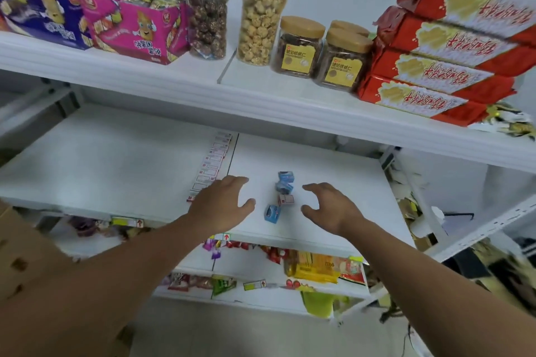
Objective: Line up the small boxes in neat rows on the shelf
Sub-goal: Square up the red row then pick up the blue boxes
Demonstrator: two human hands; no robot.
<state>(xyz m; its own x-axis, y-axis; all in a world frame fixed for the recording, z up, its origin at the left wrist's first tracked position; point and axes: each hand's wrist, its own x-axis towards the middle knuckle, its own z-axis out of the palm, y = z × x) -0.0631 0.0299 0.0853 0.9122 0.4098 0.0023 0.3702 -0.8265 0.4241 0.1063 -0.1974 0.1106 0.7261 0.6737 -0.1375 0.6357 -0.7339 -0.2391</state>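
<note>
White shelf [319, 229]: both hands [222, 201] [330, 207] spread, flanking small boxes [282, 197].

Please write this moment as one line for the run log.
left hand: open, empty | right hand: open, empty | small boxes: between hands, uneven | shelf

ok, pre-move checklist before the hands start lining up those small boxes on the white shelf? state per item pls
1. Both hands free: ok. Left hand and right hand are open and hold nothing.
2. Boxes reachable: ok. The small blue cardboard boxes and the small white box with a red-edged label sit between the two hands.
3. Boxes already in a neat row: not ok. The nearest blue box is turned off-line; the far ones look bunched together.
4. Bare room on the white shelf board: ok.
5. The strip of white price labels out of the way: cannot tell; the left hand covers its near end.
6. Box count: cannot tell; too small, blurred.
</note>
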